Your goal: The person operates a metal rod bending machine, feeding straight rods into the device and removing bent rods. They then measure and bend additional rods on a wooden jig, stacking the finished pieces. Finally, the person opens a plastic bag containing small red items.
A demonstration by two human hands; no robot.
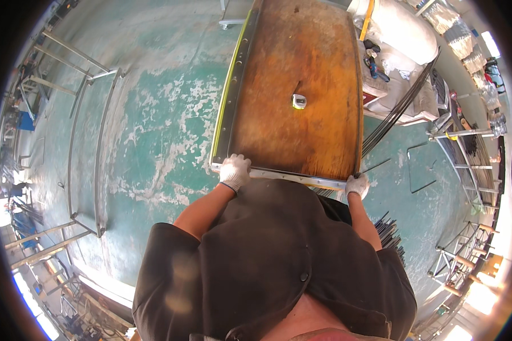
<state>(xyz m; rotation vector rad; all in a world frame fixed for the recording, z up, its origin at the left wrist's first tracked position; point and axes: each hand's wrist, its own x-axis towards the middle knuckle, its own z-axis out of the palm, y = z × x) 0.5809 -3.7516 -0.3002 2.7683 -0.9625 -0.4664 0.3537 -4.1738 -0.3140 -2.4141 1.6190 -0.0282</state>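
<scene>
In front of me is a workbench with a worn orange-brown wooden top (324, 62). A pale metal strip (293, 177) runs along its near edge. My left hand (235, 171), in a white knit glove, is closed over this strip near the left corner. At the right corner my right hand (357, 186), gloved the same way, is closed around the strip's end; some of its fingers are hidden. A white and dark tape measure (299, 102) lies on the bench top, out of both hands' grasp. A dark strip with a yellow-green edge (228, 94) borders the bench's left side.
Long thin dark rods (401, 105) slant beside the bench on the right, near a cloth-covered surface with a blue power tool (374, 67). More rods (389, 233) are bundled by my right arm. Metal frames (100, 153) stand left on the worn green floor (165, 113).
</scene>
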